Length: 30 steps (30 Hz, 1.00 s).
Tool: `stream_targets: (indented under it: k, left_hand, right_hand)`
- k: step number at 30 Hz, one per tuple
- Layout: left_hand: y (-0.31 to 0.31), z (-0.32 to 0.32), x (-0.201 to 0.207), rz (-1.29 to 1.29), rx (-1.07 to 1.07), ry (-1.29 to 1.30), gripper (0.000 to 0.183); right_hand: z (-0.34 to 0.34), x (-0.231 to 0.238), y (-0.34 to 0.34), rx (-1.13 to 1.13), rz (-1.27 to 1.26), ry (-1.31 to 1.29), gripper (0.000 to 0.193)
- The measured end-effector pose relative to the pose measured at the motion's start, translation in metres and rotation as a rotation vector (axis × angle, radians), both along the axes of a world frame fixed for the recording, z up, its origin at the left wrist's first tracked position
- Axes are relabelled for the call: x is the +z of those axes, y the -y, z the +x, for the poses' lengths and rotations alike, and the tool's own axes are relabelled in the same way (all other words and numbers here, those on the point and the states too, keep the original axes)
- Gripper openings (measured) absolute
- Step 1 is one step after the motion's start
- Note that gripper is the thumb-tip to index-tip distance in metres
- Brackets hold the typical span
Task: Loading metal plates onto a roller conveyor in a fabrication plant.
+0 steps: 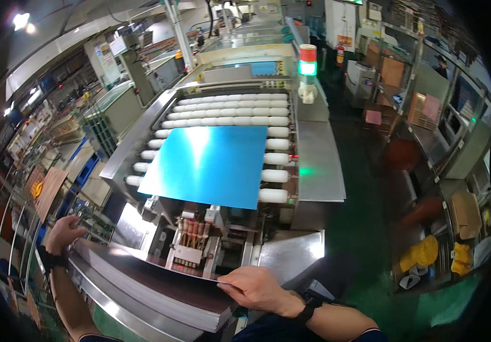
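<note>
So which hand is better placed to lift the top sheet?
Probably the right hand: it pinches the top sheet; the left hand is near the left end of the stack, contact unclear.

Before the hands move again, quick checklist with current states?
1. Right hand on the top sheet: ok, at its right end.
2. Left hand touching the stack: cannot tell; it's by the left end.
3. Blue sheet lying on the rollers: ok.
4. Front rollers uncovered: not ok, blue sheet spans them.
5. Signal light showing green: ok.
6. Hands off blue sheet: ok.
</note>
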State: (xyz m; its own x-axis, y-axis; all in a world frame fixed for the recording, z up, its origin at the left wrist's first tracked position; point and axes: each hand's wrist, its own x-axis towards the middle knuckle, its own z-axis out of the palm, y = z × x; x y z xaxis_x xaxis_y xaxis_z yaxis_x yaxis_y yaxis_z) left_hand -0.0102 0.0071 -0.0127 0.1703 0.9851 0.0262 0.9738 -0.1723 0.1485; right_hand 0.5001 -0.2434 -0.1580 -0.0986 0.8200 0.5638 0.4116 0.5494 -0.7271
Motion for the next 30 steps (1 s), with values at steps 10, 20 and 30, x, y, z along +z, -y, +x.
stream_targets:
  k: [10,20,30]
  left_hand:
    - [0.004,0.007,0.004,0.009,-0.016,0.179,0.040]
    - [0.011,0.015,0.007,-0.016,0.060,0.281,0.044]
    - [0.009,0.009,0.010,-0.008,0.017,0.165,0.050]
  right_hand:
    - [0.000,-0.004,0.000,0.005,-0.094,-0.034,0.021]
    - [0.003,-0.006,-0.005,-0.001,-0.067,-0.007,0.019]
    - [0.001,-0.010,-0.006,-0.026,-0.071,-0.023,0.020]
